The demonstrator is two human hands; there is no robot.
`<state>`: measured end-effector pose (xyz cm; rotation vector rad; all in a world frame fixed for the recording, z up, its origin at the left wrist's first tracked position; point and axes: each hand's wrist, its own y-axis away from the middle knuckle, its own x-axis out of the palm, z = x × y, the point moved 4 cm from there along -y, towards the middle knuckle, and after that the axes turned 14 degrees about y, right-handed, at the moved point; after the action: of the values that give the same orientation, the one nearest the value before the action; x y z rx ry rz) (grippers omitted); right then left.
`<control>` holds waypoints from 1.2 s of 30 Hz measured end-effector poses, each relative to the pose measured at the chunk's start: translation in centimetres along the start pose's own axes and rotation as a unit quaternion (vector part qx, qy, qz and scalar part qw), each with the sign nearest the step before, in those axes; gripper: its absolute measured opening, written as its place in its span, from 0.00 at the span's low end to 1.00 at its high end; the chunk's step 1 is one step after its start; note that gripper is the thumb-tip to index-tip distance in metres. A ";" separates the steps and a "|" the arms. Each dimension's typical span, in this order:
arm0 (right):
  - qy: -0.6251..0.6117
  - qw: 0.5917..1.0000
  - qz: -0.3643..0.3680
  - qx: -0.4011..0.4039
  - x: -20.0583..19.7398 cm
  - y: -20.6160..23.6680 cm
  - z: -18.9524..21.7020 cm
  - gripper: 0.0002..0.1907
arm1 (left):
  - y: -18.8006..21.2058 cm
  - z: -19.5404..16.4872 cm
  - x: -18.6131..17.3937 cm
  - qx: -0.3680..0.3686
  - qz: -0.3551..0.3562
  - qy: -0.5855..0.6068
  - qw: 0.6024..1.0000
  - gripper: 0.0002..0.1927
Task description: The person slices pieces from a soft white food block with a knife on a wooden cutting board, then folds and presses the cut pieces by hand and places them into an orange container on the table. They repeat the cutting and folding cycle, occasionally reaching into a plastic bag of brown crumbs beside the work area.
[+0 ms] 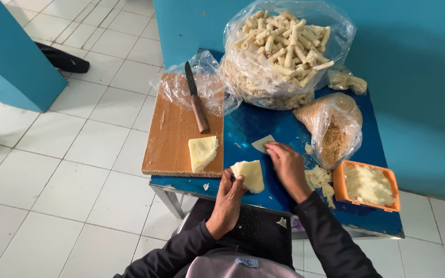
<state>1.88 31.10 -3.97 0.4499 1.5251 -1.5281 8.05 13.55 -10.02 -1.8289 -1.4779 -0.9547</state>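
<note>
Dark sleeves come up from the bottom edge, and both hands are at work over the near part of the blue table (pixel 263 128). At the far side sits the biggest item, a clear bag of pale rolled sticks (pixel 279 46), piled high against the teal wall. Left of it, a wooden cutting board (pixel 173 139) overhangs the table's left edge, with crumpled clear plastic (pixel 202 85) on its far corner. To the right leans a smaller bag of brown crumbs (pixel 333 131), and near it an orange tub (pixel 366 185) filled with pale mash. A brown-handled knife (pixel 195 100) lies on the board, blade pointing away. Near the board's near edge rests a folded pale wrapper (pixel 202 152).

Now the hands: the left hand (pixel 228 198) has its fingers (pixel 227 180) curled around the left edge of a pale dough sheet (pixel 251 175), gripping it just above the table's near edge. The right hand (pixel 287 164) is right beside it, fingers bent downward, tips pressing on the table by a small flat square of dough (pixel 262 143); whether they pinch anything I cannot tell. Scraps of dough (pixel 319 180) lie between that hand and the tub.
</note>
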 end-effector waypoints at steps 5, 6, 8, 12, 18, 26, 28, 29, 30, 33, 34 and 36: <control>-0.240 0.962 0.065 0.109 -4.9 1.8 1.5 0.09 | -0.4 1.0 0.9 -0.001 0.021 0.077 0.997 0.09; -0.215 0.971 0.054 0.089 -5.8 2.2 2.7 0.11 | -0.6 1.1 1.2 0.003 0.024 0.075 0.997 0.09; -0.163 0.985 0.030 0.052 -6.8 2.9 5.4 0.15 | -1.0 1.2 1.8 0.009 0.031 0.070 0.997 0.08; -0.111 0.990 0.005 0.081 -7.1 2.8 6.7 0.10 | -1.1 1.2 2.7 -0.015 0.022 0.130 0.991 0.09; -0.210 0.953 0.084 0.204 -4.2 3.8 2.7 0.08 | -1.5 1.0 3.1 0.012 0.015 0.045 0.999 0.11; -0.579 0.751 0.111 0.298 1.4 6.5 -1.8 0.06 | -2.1 1.2 2.1 0.020 -0.022 -0.002 1.000 0.15; -0.572 0.700 0.118 0.411 1.7 6.5 -4.0 0.06 | -1.8 0.9 2.0 0.018 -0.022 0.001 1.000 0.17; -0.566 0.671 0.122 0.464 1.9 6.1 -4.9 0.07 | -1.6 0.6 1.9 0.018 -0.022 0.004 1.000 0.18; -0.567 0.711 0.089 0.406 1.5 4.7 -5.6 0.06 | -1.4 0.4 1.9 0.011 -0.019 0.002 1.000 0.18; -0.424 0.857 0.033 0.291 0.6 1.4 -6.5 0.05 | -0.5 -0.3 1.9 -0.012 -0.015 -0.005 1.000 0.19; -0.277 0.914 0.044 0.292 0.7 0.8 -6.3 0.06 | -0.2 -0.5 1.9 -0.019 -0.017 -0.008 1.000 0.19; -0.113 0.961 0.062 0.245 1.1 -0.2 -4.8 0.07 | -0.2 -1.0 2.0 -0.033 -0.014 -0.007 0.999 0.18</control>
<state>-0.43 35.17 -5.49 0.6161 0.9186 -1.7872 7.98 13.90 -7.77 -1.8685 -1.5003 -1.0170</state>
